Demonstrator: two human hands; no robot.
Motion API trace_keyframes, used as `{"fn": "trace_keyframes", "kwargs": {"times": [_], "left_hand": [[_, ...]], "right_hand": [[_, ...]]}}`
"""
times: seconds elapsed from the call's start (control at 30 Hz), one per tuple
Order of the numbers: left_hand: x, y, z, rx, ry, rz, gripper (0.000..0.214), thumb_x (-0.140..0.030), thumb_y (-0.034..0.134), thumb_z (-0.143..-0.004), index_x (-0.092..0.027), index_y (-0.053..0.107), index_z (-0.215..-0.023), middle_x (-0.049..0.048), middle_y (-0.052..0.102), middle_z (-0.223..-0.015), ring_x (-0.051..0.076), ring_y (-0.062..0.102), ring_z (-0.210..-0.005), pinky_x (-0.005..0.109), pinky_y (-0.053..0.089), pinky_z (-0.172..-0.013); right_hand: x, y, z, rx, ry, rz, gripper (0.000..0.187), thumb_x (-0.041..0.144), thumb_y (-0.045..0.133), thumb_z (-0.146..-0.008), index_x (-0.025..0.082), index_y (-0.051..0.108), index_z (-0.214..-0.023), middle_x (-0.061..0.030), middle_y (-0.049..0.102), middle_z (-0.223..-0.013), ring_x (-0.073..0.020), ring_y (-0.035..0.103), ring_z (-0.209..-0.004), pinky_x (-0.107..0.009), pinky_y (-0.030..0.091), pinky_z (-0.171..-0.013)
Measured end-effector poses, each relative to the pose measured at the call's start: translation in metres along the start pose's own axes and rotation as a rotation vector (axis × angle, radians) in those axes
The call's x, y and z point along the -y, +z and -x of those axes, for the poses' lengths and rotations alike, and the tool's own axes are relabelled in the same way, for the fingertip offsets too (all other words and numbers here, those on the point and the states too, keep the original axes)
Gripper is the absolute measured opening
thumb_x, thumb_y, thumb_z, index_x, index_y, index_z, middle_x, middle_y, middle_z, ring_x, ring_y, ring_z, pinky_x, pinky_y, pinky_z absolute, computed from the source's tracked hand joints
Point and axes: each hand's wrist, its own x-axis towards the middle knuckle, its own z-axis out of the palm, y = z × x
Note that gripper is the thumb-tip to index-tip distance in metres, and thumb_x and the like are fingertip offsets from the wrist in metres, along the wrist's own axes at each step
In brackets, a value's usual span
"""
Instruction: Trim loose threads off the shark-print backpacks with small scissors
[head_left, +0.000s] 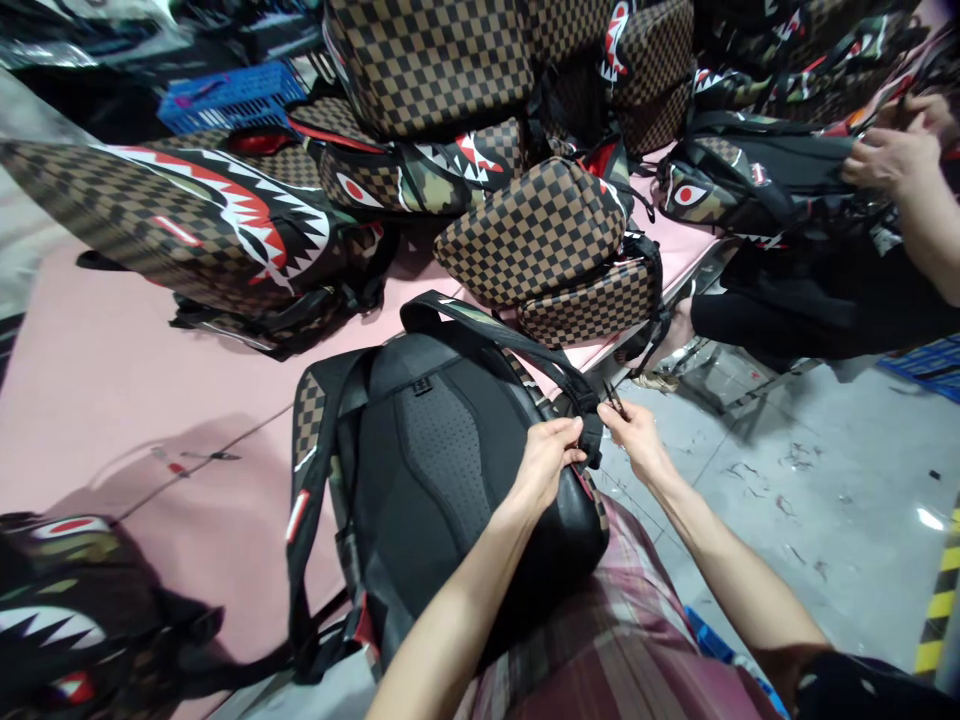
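Note:
A black backpack (450,430) with a padded, perforated back panel lies back side up at the table's edge, partly over my lap. My left hand (551,455) is closed, pinching the black shoulder strap (589,415) near its lower end and buckle. Just right of it, my right hand (634,435) is closed around small dark thread snips (613,398), whose thin points stick up past the fingers. Its fingertips are close to the strap's edge; whether they touch it I cannot tell. The other shoulder strap (300,540) hangs along the backpack's left side.
Several checkered backpacks (536,235) with shark-mouth prints crowd the back of the pink table (247,400). Another bag (67,610) lies front left. A blue basket (229,95) stands behind. At right, a co-worker's hands (892,155) are at another bag. Thread scraps litter the floor (787,500).

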Motion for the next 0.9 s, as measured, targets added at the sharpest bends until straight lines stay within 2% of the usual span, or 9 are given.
{"fn": "trace_keyframes", "kwargs": {"times": [0.13, 0.27, 0.37, 0.47, 0.53, 0.57, 0.63, 0.77, 0.9], "left_hand": [[0.000, -0.005, 0.002, 0.051, -0.002, 0.023, 0.028, -0.034, 0.076, -0.060, -0.010, 0.068, -0.070, 0.0055, 0.062, -0.068, 0.008, 0.054, -0.059, 0.018, 0.045, -0.052], [0.003, -0.006, -0.001, 0.081, 0.059, -0.104, 0.027, -0.036, 0.072, -0.064, -0.011, 0.066, -0.070, 0.0030, 0.060, -0.066, 0.006, 0.050, -0.053, 0.017, 0.041, -0.048], [0.006, -0.004, -0.001, -0.025, 0.241, -0.390, 0.016, -0.028, 0.068, -0.068, -0.014, 0.062, -0.070, -0.0006, 0.059, -0.062, 0.007, 0.051, -0.053, 0.017, 0.041, -0.050], [0.010, 0.000, 0.004, -0.199, 0.480, -0.575, 0.022, -0.021, 0.064, -0.072, -0.018, 0.062, -0.093, 0.0036, 0.067, -0.082, 0.014, 0.061, -0.073, 0.024, 0.049, -0.067], [0.012, 0.004, 0.009, -0.232, 0.592, -0.619, 0.030, -0.020, 0.063, -0.072, -0.019, 0.061, -0.102, 0.0066, 0.068, -0.091, 0.017, 0.063, -0.081, 0.029, 0.050, -0.074], [0.013, 0.005, 0.011, -0.212, 0.610, -0.638, 0.027, -0.020, 0.063, -0.071, -0.018, 0.063, -0.098, 0.0068, 0.068, -0.088, 0.019, 0.063, -0.081, 0.030, 0.050, -0.074], [0.012, 0.007, 0.013, -0.095, 0.549, -0.601, 0.016, -0.018, 0.060, -0.071, -0.016, 0.067, -0.085, 0.0060, 0.068, -0.080, 0.019, 0.063, -0.076, 0.031, 0.050, -0.074], [0.006, 0.006, 0.014, 0.204, 0.303, -0.247, 0.022, -0.016, 0.052, -0.071, -0.014, 0.069, -0.084, 0.0065, 0.069, -0.084, 0.018, 0.065, -0.075, 0.033, 0.050, -0.081], [-0.002, 0.004, 0.016, 0.247, 0.264, -0.178, 0.017, -0.021, 0.056, -0.068, -0.015, 0.071, -0.074, 0.0062, 0.068, -0.070, 0.021, 0.065, -0.076, 0.035, 0.050, -0.079]], "right_hand": [[-0.005, 0.003, -0.004, 0.070, 0.140, -0.181, 0.045, 0.051, 0.071, -0.060, 0.019, 0.040, -0.057, 0.0101, 0.025, -0.048, -0.0043, 0.016, -0.043, -0.022, 0.012, -0.042], [-0.003, 0.002, -0.005, 0.058, 0.155, -0.205, 0.046, 0.051, 0.072, -0.059, 0.019, 0.039, -0.057, 0.0105, 0.023, -0.048, -0.0041, 0.015, -0.043, -0.021, 0.012, -0.042], [0.004, 0.006, -0.001, -0.032, 0.036, -0.122, 0.042, 0.049, 0.069, -0.063, 0.019, 0.042, -0.058, 0.0085, 0.027, -0.049, -0.0055, 0.020, -0.045, -0.021, 0.017, -0.042], [0.012, 0.011, 0.008, -0.138, -0.137, 0.056, 0.028, 0.042, 0.066, -0.069, 0.017, 0.055, -0.065, 0.0033, 0.044, -0.056, -0.0086, 0.036, -0.052, -0.022, 0.031, -0.049], [0.018, 0.011, 0.012, -0.113, -0.198, 0.128, 0.021, 0.038, 0.065, -0.070, 0.017, 0.063, -0.071, 0.0002, 0.053, -0.062, -0.0114, 0.044, -0.059, -0.024, 0.037, -0.054], [0.020, 0.010, 0.014, -0.067, -0.198, 0.131, 0.021, 0.038, 0.066, -0.069, 0.017, 0.066, -0.072, -0.0005, 0.055, -0.062, -0.0123, 0.046, -0.059, -0.025, 0.038, -0.054], [0.025, 0.005, 0.013, 0.009, -0.163, 0.087, 0.023, 0.040, 0.067, -0.067, 0.016, 0.068, -0.071, -0.0003, 0.054, -0.057, -0.0113, 0.044, -0.053, -0.024, 0.036, -0.049], [0.032, -0.005, 0.006, -0.048, -0.059, -0.035, 0.035, 0.046, 0.070, -0.066, 0.013, 0.070, -0.077, -0.0003, 0.055, -0.057, -0.0055, 0.031, -0.043, -0.021, 0.024, -0.038], [0.042, 0.001, 0.005, 0.125, 0.026, -0.045, 0.045, 0.053, 0.068, -0.066, 0.012, 0.071, -0.083, -0.0037, 0.059, -0.061, -0.0081, 0.043, -0.046, -0.021, 0.032, -0.040]]}}
